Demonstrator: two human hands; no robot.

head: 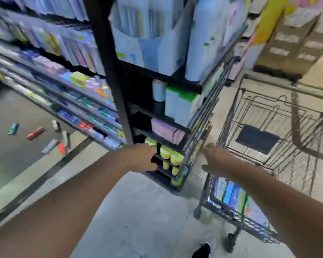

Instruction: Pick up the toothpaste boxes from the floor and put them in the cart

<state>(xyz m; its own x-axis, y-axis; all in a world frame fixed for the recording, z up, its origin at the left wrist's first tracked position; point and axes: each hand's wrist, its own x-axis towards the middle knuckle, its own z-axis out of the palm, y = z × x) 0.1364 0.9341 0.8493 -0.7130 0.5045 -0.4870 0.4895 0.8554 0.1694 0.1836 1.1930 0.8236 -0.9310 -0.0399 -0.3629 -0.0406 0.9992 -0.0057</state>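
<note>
**Both hands empty, boxes still scattered on the aisle floor**

The left hand (145,158) reached forward with its fingers loosely spread and held nothing; it hung in front of the low end of the black metal shelf unit (108,71), near the yellow-green bottles (171,157) on the bottom racks, though blur hid whether it touched them. The right hand (215,161) was likewise extended, fingers relaxed and apart, gripping nothing, just beside the near left corner of the dark wire shopping cart (268,127). Several small toothpaste boxes (50,138), red, green and pale, lay strewn on the grey floor (17,146) at far left, well apart from both hands. More colourful boxes (233,196) sat on the cart's lower rack at right. A black shoe (202,250) showed at the near edge.
</note>
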